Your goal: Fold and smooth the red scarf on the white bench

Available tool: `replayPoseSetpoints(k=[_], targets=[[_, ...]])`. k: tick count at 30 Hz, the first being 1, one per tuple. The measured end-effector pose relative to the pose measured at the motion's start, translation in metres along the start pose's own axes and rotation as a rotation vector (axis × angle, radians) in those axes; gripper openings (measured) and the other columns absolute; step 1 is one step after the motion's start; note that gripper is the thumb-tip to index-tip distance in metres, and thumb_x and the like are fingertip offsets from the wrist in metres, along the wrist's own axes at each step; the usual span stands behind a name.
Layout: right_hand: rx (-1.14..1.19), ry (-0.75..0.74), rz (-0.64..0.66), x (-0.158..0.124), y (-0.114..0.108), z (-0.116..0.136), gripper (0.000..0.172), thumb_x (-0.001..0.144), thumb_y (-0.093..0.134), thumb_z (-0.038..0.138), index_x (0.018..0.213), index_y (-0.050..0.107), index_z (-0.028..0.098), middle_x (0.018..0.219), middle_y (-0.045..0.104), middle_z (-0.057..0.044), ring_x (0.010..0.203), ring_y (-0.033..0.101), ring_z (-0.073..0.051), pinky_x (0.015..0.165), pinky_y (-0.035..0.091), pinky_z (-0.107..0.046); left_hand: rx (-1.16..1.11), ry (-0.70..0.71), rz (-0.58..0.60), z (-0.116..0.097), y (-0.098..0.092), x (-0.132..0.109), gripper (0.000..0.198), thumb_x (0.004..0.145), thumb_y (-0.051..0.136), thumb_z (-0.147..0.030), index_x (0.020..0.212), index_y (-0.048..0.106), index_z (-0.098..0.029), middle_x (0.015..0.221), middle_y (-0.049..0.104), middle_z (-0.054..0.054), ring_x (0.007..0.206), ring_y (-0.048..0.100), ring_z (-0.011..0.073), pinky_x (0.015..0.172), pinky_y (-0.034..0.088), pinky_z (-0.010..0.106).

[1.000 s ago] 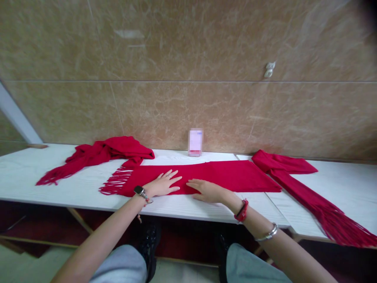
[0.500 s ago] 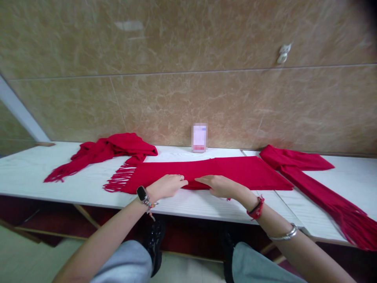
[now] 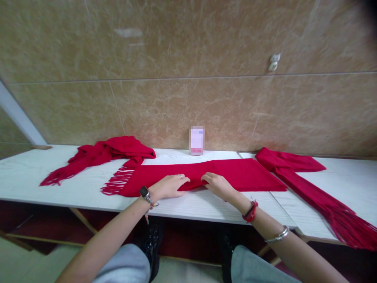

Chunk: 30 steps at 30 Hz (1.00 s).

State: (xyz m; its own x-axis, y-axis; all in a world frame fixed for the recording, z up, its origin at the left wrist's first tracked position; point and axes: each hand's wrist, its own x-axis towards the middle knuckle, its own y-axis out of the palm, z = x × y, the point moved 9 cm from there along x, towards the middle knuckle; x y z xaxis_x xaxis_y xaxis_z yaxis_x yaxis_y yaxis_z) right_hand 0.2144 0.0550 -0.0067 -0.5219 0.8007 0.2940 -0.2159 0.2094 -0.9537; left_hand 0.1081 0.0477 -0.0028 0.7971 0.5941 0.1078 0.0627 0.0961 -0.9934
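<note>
A long red scarf (image 3: 235, 175) with a fringed left end lies flat across the white table (image 3: 59, 184). My left hand (image 3: 169, 186) pinches the scarf's near edge at its middle, fingers curled on the cloth. Just to its right, my right hand (image 3: 216, 184) grips the same near edge, and the cloth is lifted a little between the two hands. A watch sits on my left wrist, a red cord and a silver bangle on my right.
A bunched red scarf (image 3: 108, 151) lies at the back left. Another red scarf (image 3: 309, 188) trails off the table's right side. A small pink box (image 3: 196, 140) stands against the marble wall. My knees show below the table edge.
My hands went from lying flat on the scarf to curling onto its near edge and lifting it slightly. The view shifted a little.
</note>
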Motion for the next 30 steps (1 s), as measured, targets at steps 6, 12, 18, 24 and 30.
replayPoseSetpoints(k=[6, 12, 18, 24, 30], targets=[[0.22, 0.001, -0.04, 0.001, 0.002, -0.014, 0.019, 0.085, 0.044, 0.014, 0.091, 0.062, 0.016, 0.09, 0.066, -0.006, 0.083, 0.06, -0.015, 0.075, 0.044, -0.024, 0.072, -0.089, -0.116, -0.015, 0.006, 0.011, 0.021, 0.088, 0.04, -0.017, 0.105, 0.052, -0.017, 0.104, 0.056, 0.008, 0.094, 0.056, 0.0195, 0.078, 0.046, 0.029], [0.236, -0.004, -0.041, -0.001, 0.004, -0.015, 0.018, 0.085, 0.047, 0.019, 0.097, 0.06, 0.017, 0.092, 0.066, -0.006, 0.084, 0.06, -0.016, 0.075, 0.044, -0.025, -0.114, -0.164, -0.2, 0.007, 0.005, 0.011, 0.018, 0.089, 0.042, -0.02, 0.098, 0.058, -0.017, 0.097, 0.063, 0.004, 0.093, 0.057, 0.0163, 0.084, 0.043, 0.027], [0.065, 0.015, -0.048, -0.002, -0.003, -0.009, 0.017, 0.079, 0.058, 0.021, 0.095, 0.058, 0.017, 0.092, 0.061, -0.006, 0.084, 0.058, -0.017, 0.071, 0.043, -0.024, -0.081, -0.134, -0.228, 0.01, 0.011, 0.011, 0.02, 0.089, 0.041, -0.02, 0.097, 0.06, -0.017, 0.096, 0.064, 0.005, 0.09, 0.059, 0.0167, 0.081, 0.044, 0.027], [-0.106, 0.028, 0.009, 0.001, 0.006, -0.009, 0.013, 0.085, 0.049, 0.021, 0.083, 0.059, 0.014, 0.08, 0.061, -0.007, 0.075, 0.058, -0.016, 0.065, 0.041, -0.024, 0.074, -0.133, -0.207, 0.005, 0.01, 0.01, 0.027, 0.085, 0.038, -0.007, 0.103, 0.057, -0.016, 0.097, 0.064, 0.007, 0.091, 0.059, 0.0174, 0.081, 0.046, 0.029], [-0.139, -0.058, 0.005, -0.001, 0.007, -0.003, 0.019, 0.088, 0.045, 0.025, 0.081, 0.06, 0.014, 0.077, 0.061, -0.007, 0.074, 0.057, -0.016, 0.066, 0.041, -0.025, 0.133, -0.134, -0.19, 0.0, 0.007, 0.008, 0.024, 0.086, 0.038, -0.007, 0.102, 0.053, -0.016, 0.093, 0.063, 0.008, 0.088, 0.059, 0.0179, 0.077, 0.046, 0.029]])
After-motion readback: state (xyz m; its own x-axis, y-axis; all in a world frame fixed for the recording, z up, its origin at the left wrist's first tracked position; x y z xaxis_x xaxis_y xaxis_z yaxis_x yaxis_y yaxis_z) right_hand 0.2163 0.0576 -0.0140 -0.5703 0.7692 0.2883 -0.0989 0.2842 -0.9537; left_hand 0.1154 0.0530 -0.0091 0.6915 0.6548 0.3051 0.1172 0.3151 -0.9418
